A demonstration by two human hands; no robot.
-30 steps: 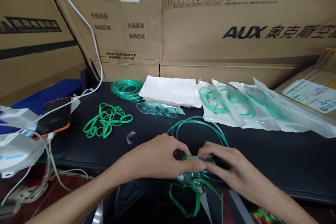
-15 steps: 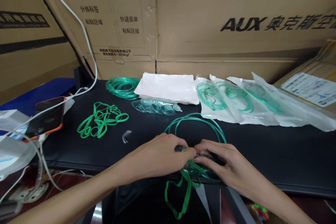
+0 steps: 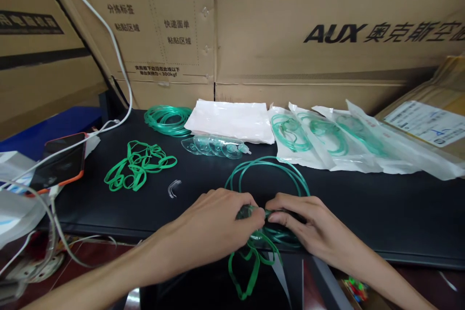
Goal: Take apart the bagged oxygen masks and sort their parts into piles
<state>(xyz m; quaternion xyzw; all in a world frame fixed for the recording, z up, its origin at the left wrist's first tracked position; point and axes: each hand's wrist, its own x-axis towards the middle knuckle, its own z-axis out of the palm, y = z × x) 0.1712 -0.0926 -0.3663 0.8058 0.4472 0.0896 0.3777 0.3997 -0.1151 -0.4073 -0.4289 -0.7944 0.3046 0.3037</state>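
Near edge of the black tabletop (image 3: 363,213): my left hand (image 3: 214,227) and right hand (image 3: 308,230) meet over a clear mask piece (image 3: 250,213), fingers of both pinched narrow on it and on the green tubing (image 3: 269,174) coiled just behind. A green strap (image 3: 250,266) hangs off the edge below my hands, seemingly joined to the mask already; the tubing joint looks like the step in hand. Done, by the look of it: four sealed bags (image 3: 327,140) at the right. Left: stacked masks (image 3: 214,146), loose straps (image 3: 138,169), a spare tubing coil (image 3: 167,120), empty pouches (image 3: 232,120).
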